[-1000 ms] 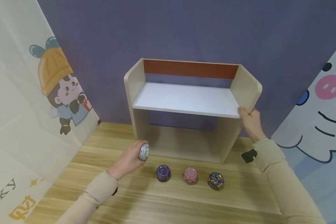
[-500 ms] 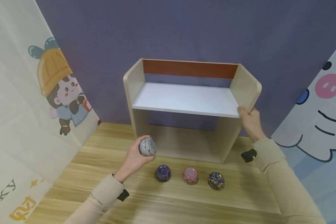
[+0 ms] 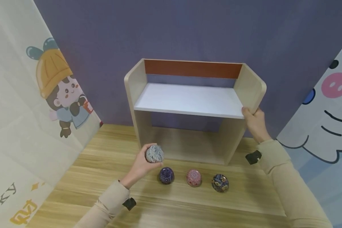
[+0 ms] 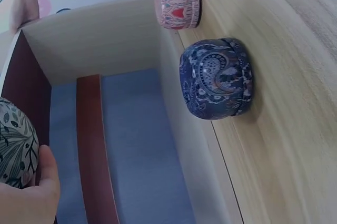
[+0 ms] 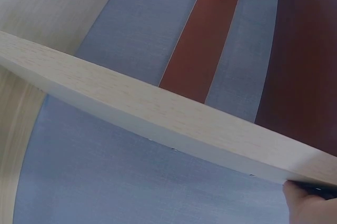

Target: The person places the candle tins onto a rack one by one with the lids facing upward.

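Note:
A small round tin [image 3: 155, 154] with a black-and-white leaf pattern is held between the thumb and fingers of my left hand [image 3: 141, 167], off the table in front of the shelf's lower left. In the left wrist view the tin [image 4: 16, 145] shows beside my thumb. My right hand [image 3: 256, 123] grips the right side panel of a small two-tier wooden shelf [image 3: 188, 100], by the end of its white board. On the table lie a dark purple-blue tin [image 3: 166, 175], a pink tin [image 3: 193, 178] and a navy-and-gold tin [image 3: 220, 183], in a row before the shelf.
The wood-grain table [image 3: 102, 177] carries the shelf, whose lower compartment [image 3: 185, 144] opens towards me. A purple-blue cloth [image 3: 188, 28] hangs behind. Printed cloths with cartoon figures stand at the left [image 3: 14, 95] and right [image 3: 325, 133].
My left hand has moved right with the leaf-patterned tin and turned it, so a round face now shows. The right hand keeps its grip on the shelf; the three tins stay put.

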{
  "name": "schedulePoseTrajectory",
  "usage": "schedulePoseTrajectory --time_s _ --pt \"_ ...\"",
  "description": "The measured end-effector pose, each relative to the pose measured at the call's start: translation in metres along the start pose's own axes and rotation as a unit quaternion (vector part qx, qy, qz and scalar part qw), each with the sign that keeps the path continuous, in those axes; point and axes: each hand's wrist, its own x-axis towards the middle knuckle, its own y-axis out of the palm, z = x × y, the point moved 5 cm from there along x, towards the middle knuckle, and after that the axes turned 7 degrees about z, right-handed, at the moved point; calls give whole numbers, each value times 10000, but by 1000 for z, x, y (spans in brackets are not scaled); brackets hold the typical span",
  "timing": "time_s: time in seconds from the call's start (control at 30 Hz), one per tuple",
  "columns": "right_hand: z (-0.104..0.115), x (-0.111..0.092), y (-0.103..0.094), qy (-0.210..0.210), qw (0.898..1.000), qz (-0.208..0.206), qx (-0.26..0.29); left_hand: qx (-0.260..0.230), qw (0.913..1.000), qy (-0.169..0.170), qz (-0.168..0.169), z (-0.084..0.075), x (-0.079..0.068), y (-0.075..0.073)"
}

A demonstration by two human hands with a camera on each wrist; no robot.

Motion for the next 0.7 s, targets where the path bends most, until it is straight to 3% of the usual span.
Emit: schedulePoseTrajectory --time_s 0.27,0.53,0.7 --pt "2 0 1 -57 9999 35 -75 -170 9993 73 331 3 -2 6" --pt "3 -1 1 -93 10000 -10 -10 -401 9987 66 298 2 -4 6" --pt "4 -2 1 -100 9999 -34 -41 -222 9995 100 191 4 -4 5"
